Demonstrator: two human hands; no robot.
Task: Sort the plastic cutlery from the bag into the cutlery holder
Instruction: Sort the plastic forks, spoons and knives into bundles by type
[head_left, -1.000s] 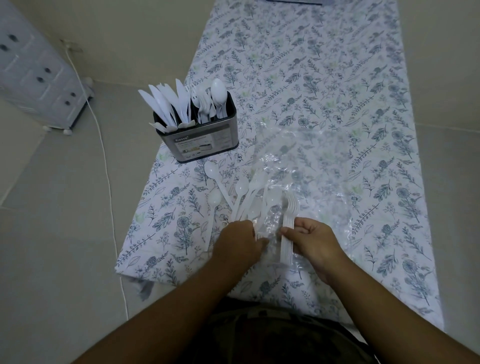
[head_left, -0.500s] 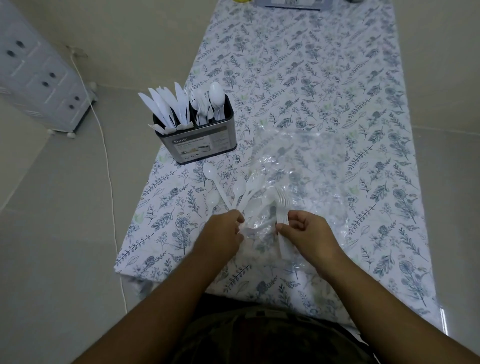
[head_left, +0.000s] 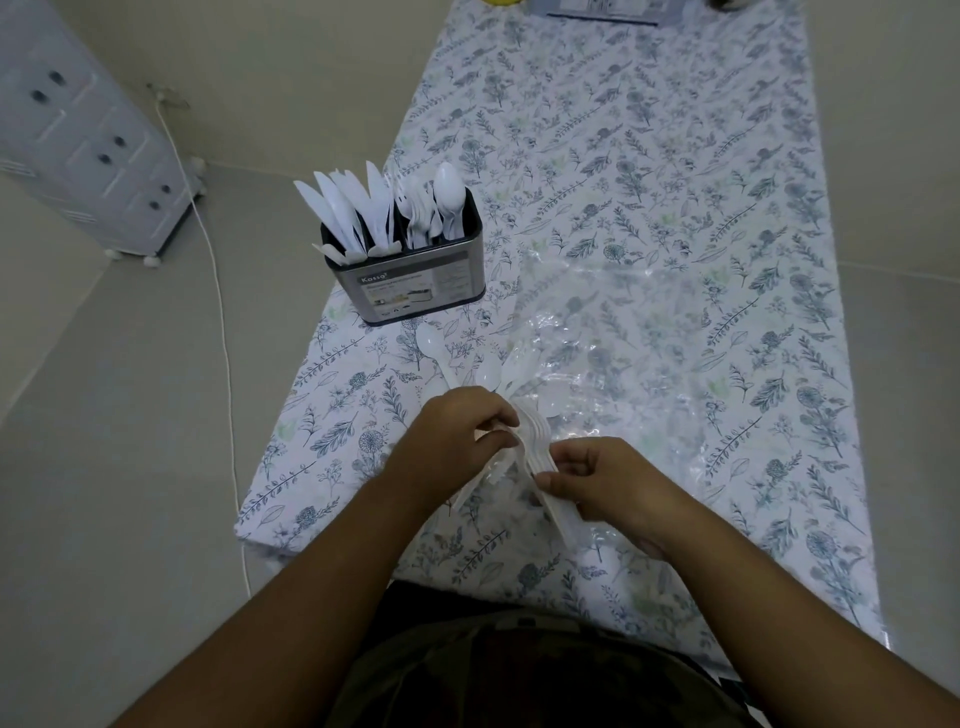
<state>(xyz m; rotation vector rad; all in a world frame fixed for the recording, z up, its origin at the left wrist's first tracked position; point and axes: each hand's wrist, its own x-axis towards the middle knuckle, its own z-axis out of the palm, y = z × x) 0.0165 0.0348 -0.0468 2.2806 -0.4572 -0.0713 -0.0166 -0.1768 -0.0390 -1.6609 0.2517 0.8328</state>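
Note:
A dark metal cutlery holder (head_left: 415, 286) stands at the table's left side, with white knives, forks and spoons upright in its compartments. A clear plastic bag (head_left: 613, 338) lies flat beside it. Several loose white spoons (head_left: 434, 345) lie fanned out between holder and hands. My left hand (head_left: 457, 441) pinches the head end of a stack of white forks (head_left: 535, 447). My right hand (head_left: 608, 483) grips the stack's handles. The stack is held just above the table near the front edge.
The floral tablecloth (head_left: 649, 171) covers a long table running away from me. A box and other items sit at its far end (head_left: 602, 8). A white drawer unit (head_left: 88, 156) and a cable (head_left: 223, 322) are on the floor at left.
Both hands have lifted the fork stack off the bag and turned it toward the left. My left hand went from the spoon handles to the forks' head end.

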